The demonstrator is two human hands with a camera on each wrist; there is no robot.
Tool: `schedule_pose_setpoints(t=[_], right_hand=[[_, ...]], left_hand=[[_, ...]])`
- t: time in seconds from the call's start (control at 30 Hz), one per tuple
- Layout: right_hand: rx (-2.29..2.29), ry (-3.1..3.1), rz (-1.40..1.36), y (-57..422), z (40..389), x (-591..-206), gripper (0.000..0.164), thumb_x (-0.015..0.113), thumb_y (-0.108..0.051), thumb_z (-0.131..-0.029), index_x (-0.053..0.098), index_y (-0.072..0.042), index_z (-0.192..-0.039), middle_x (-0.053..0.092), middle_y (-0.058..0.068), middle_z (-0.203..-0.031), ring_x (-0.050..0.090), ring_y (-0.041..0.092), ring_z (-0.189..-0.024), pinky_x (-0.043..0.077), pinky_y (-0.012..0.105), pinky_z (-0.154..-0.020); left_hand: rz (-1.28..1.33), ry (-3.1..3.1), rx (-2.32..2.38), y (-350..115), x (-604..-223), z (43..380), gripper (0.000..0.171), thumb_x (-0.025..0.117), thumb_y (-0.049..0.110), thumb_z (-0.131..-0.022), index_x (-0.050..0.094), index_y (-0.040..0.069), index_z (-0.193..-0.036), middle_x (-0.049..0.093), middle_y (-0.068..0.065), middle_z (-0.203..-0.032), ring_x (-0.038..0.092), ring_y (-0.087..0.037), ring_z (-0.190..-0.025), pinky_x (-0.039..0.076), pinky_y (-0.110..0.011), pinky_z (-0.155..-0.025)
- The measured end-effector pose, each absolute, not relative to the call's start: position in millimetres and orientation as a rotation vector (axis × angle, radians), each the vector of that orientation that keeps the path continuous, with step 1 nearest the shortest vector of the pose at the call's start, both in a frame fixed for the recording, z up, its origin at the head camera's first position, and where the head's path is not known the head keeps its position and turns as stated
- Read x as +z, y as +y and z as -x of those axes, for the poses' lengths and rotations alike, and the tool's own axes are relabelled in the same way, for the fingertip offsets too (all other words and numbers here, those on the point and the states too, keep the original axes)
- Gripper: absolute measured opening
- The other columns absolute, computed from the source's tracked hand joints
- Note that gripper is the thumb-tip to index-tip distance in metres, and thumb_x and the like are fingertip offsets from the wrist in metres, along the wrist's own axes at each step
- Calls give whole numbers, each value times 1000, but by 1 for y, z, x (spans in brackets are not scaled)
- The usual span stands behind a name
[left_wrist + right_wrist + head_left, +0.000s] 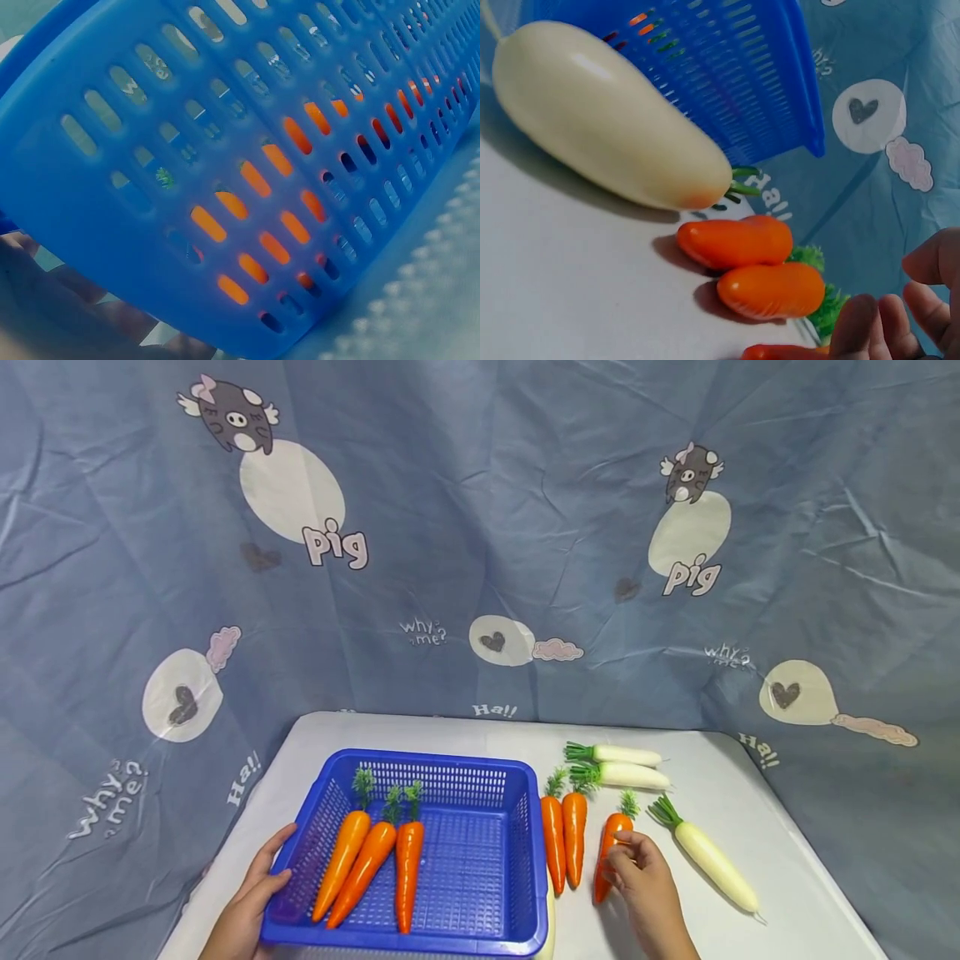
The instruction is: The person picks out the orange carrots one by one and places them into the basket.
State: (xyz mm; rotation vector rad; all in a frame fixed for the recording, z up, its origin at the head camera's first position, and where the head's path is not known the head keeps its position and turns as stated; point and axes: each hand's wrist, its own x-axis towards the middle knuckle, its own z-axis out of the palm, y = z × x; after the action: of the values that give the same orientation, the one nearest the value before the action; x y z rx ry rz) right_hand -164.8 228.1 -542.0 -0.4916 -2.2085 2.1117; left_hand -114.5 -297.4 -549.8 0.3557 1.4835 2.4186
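Observation:
My left hand [251, 893] holds the left side of a blue perforated plastic basket [480, 935], thumb at the rim. In the left wrist view its fingers [127, 319] reach below the basket wall. Three carrots [408, 877] with green tops lie side by side in the basket's left half. My right hand [645, 877] is over an orange carrot [602, 885] on the table, fingertips at its upper part. A gap shows between the digits [857, 319] in the right wrist view; that view cuts off most of the carrot.
Two more carrots [574, 839] lie between the basket and my right hand. Two white radishes [626, 775] lie behind them, and another [716, 866] on the right. Beside the basket's right wall rests a white radish [607, 112]. A patterned blue cloth [480, 527] hangs behind the white table [810, 893].

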Motion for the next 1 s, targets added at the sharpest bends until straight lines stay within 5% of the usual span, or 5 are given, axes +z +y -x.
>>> schedule_pose_setpoints(t=[0.27,0.63,0.9,1.0], right_hand=[[1878,-2334,558,236,164,-550,41,63,-9,-102,48,3,-138,55,9,-115,56,9,-94,52,24,-72],[1896,-2340,638,244,169,-559,57,63,-13,-100,36,5,-147,42,26,-140,48,33,-122,45,31,-86],[1955,-2310,572,245,172,-563,72,65,-8,-98,24,4,-157,32,31,-154,37,45,-142,42,9,-81],[1956,-2338,556,247,173,-563,79,66,-9,-98,19,2,-160,28,32,-155,35,47,-145,46,19,-92]], left_hand=[[-384,1457,2451,-296,-552,115,57,24,12,-115,12,37,-164,53,21,-145,58,-7,-131,53,-36,-106],[-257,1598,2403,-296,-553,115,56,28,14,-114,11,35,-164,53,24,-141,59,-5,-128,55,-36,-103],[-290,1581,2392,-298,-553,116,55,27,14,-115,12,36,-163,53,23,-142,59,-6,-129,55,-36,-103],[-273,1595,2387,-298,-553,116,55,27,15,-115,11,35,-163,53,24,-142,59,-6,-129,55,-36,-103]])
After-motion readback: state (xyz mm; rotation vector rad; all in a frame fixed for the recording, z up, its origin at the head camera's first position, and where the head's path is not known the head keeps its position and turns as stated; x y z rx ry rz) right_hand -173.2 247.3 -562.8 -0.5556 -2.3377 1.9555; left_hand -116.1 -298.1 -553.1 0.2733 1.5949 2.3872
